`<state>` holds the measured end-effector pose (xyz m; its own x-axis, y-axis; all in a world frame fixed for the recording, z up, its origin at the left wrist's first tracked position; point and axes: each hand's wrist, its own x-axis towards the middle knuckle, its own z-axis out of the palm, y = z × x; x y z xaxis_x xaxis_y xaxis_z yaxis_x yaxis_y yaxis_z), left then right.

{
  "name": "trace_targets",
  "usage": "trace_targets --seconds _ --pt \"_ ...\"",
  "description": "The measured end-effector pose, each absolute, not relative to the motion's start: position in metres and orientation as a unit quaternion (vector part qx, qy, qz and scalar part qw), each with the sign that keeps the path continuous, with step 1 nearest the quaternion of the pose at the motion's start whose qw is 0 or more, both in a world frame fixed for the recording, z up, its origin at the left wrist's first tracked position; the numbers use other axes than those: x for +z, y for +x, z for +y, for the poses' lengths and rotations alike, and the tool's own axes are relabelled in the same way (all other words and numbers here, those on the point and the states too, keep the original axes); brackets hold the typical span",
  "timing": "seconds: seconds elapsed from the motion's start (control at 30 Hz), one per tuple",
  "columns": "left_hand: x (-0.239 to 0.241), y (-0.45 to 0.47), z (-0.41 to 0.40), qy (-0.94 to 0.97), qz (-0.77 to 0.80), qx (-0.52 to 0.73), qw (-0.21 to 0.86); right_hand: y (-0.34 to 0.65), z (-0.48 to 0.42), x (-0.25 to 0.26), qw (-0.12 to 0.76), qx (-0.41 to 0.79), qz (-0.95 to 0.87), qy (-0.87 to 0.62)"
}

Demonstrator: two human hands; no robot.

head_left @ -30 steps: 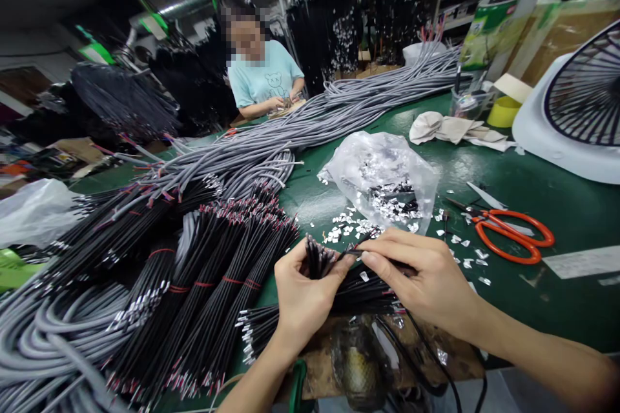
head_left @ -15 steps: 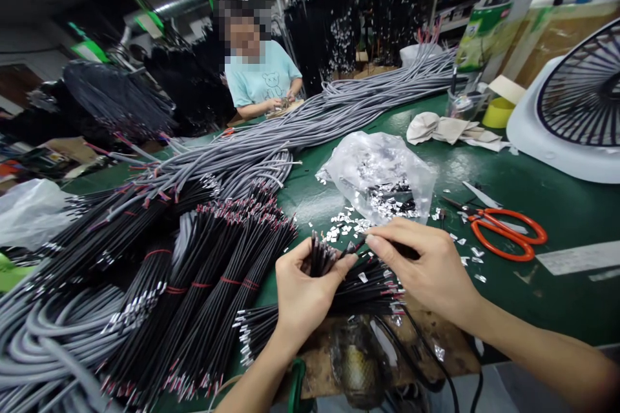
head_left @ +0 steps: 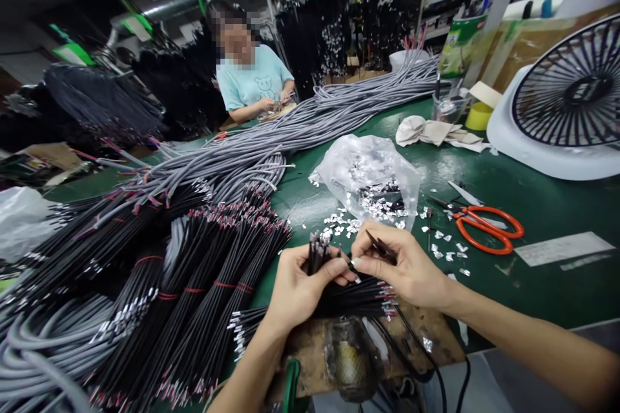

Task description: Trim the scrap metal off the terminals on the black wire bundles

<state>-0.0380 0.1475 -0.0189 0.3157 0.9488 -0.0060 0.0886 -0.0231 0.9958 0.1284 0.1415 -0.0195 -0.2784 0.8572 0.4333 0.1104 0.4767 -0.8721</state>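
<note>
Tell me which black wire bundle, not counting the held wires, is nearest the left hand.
The crosswise bundle just beneath the left hand, silver tips at its left end; the red-banded bundles lie farther left, slanting away.

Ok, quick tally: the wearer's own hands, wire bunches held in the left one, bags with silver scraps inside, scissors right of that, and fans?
Own hands: 2 (left hand, right hand)
Held wire bunch: 1
Scrap bag: 1
Scissors: 1
Fan: 1
Total: 6
</note>
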Motion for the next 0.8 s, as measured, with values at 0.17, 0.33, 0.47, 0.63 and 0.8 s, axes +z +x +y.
trace_targets --seconds 0.17,0.33,0.47,0.63,0.8 --pt "-0.019 -0.039 0.153 0.602 0.459 0.397 0.519 0.134 0.146 -0.022 0.501 0.275 -0.693 -0.44" --pt "-0.026 -0.046 0.158 0.682 0.469 0.343 0.445 0.137 0.146 -0.032 0.501 0.117 -0.738 -0.438" --pt "-0.025 -0.049 0.162 0.677 0.494 0.351 0.419 0.138 0.15 -0.04 0.312 0.039 -0.804 -0.504" --pt "-0.024 -0.046 0.163 0.645 0.487 0.361 0.465 0.14 0.154 -0.042 0.228 0.027 -0.786 -0.574" --pt "-0.028 -0.042 0.159 0.646 0.485 0.364 0.463 0.136 0.149 -0.033 0.443 0.18 -0.737 -0.479"
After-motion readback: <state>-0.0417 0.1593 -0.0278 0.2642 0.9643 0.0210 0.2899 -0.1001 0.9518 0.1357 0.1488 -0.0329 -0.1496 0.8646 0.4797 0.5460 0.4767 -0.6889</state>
